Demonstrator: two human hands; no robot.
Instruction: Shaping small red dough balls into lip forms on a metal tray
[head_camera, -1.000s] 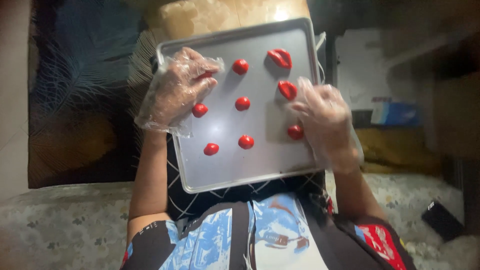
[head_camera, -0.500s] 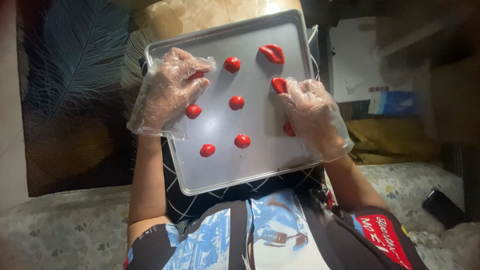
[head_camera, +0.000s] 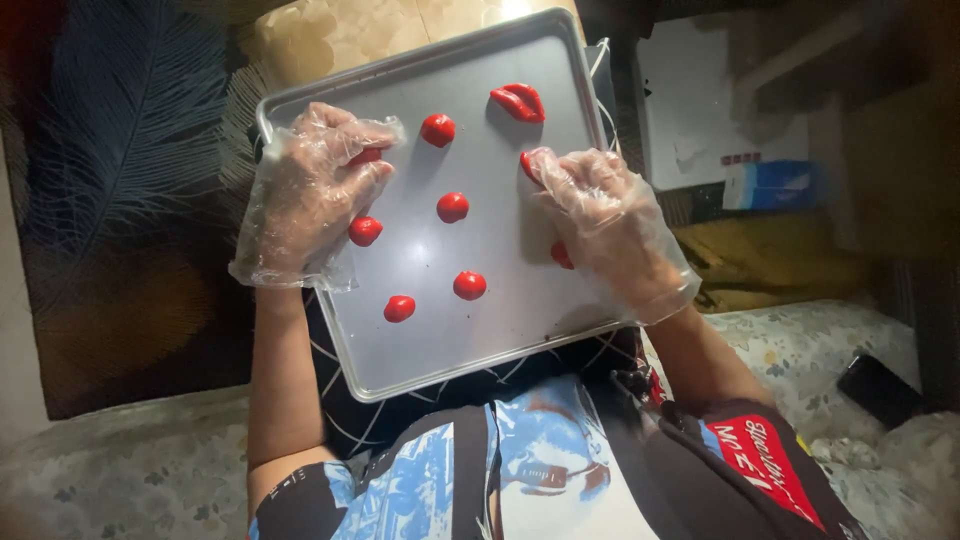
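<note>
A silver baking tray (head_camera: 420, 350) rests on my lap with several small red dough balls set in rows, such as one in the middle (head_camera: 452, 207). A flatter, lip-shaped red piece (head_camera: 518, 102) lies at the tray's far right corner. Both hands wear loose clear plastic gloves. My left hand (head_camera: 310, 195) curls over the tray's left side, its fingertips pinching a red piece (head_camera: 366, 157). On the right side, my right hand (head_camera: 610, 220) has its bent fingertips on another red piece (head_camera: 527, 165). A further red ball (head_camera: 561, 255) shows partly under that palm.
A patterned cushion or cloth (head_camera: 330, 35) lies beyond the tray. To the right are a white box (head_camera: 700, 110), a small blue-and-white packet (head_camera: 765, 185) and a dark phone (head_camera: 880, 390) on the floral bedding (head_camera: 130, 470).
My right hand has slid up the tray's right side from the lower ball to the piece above it. My left hand stays on the top-left piece. The view has shifted slightly.
</note>
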